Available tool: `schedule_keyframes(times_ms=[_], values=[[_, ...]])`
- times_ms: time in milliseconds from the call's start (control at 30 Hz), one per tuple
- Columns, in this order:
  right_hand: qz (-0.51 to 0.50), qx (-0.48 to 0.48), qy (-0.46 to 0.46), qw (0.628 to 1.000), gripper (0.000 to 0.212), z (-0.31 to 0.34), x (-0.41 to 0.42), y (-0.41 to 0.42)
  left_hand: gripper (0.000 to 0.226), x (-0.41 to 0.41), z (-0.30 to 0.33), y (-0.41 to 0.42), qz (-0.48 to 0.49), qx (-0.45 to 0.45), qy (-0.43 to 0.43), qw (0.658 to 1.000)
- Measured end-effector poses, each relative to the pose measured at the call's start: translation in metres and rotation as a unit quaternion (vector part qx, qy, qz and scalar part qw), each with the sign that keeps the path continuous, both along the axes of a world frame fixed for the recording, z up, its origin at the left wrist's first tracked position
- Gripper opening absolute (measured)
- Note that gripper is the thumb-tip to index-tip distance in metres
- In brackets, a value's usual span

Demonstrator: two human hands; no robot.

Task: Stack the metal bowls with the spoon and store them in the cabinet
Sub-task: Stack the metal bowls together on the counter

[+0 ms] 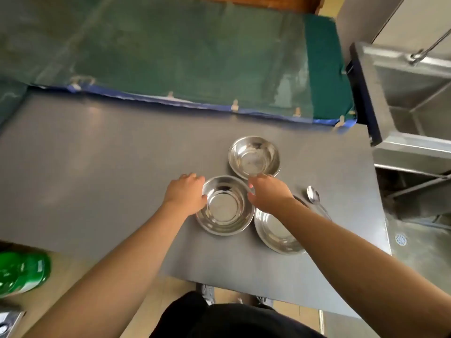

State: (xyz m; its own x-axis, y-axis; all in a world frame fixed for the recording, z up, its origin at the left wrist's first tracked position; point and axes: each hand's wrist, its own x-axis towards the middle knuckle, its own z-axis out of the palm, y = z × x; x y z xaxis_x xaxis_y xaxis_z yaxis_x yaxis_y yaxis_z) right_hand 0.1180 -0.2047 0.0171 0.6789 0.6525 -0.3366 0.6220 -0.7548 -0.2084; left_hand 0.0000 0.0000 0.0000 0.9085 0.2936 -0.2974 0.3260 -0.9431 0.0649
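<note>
A flat grey tabletop (97, 167) fills the middle of the frame, and beyond its far edge, across the upper half, lies a dark green padded mat with a blue taped border (183, 57). At the right edge stands a stainless steel sink unit (410, 98), and a shiny green plastic object (22, 272) sits on the tan floor at the lower left, too blurred to identify. Three round shiny metal bowls are clustered right of centre on the table. The middle metal bowl (224, 206) sits between both hands: the left hand (185, 191) presses against its left rim with the fingers curled over the edge, and the right hand (268, 191) rests at its right rim, fingers bent toward it. Whether either hand has actually clamped the rim I cannot tell; both are touching or just beside it. The far metal bowl (253, 156) stands just behind the right hand, its near rim meeting the fingertips. The near metal bowl (275, 232) lies lower right, largely covered by the right forearm. A small metal spoon (313, 195) lies just right of that wrist, bowl end pointing away, its handle blurred and partly lost behind the arm. At the bottom edge, dark clothing and shoes are cut off.
</note>
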Motion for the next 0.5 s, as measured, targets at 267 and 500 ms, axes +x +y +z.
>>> schedule_keyframes(times_ms=[267,500], values=[[-0.059,-0.017,0.058,0.996,0.046,-0.035,-0.024,0.008,0.055,-0.021,-0.038,-0.004,0.050,-0.060,0.022,0.997],[-0.125,0.019,0.082,0.988,0.045,-0.050,-0.039,0.016,0.060,-0.028,-0.055,-0.017,0.115,-0.144,0.005,0.983]])
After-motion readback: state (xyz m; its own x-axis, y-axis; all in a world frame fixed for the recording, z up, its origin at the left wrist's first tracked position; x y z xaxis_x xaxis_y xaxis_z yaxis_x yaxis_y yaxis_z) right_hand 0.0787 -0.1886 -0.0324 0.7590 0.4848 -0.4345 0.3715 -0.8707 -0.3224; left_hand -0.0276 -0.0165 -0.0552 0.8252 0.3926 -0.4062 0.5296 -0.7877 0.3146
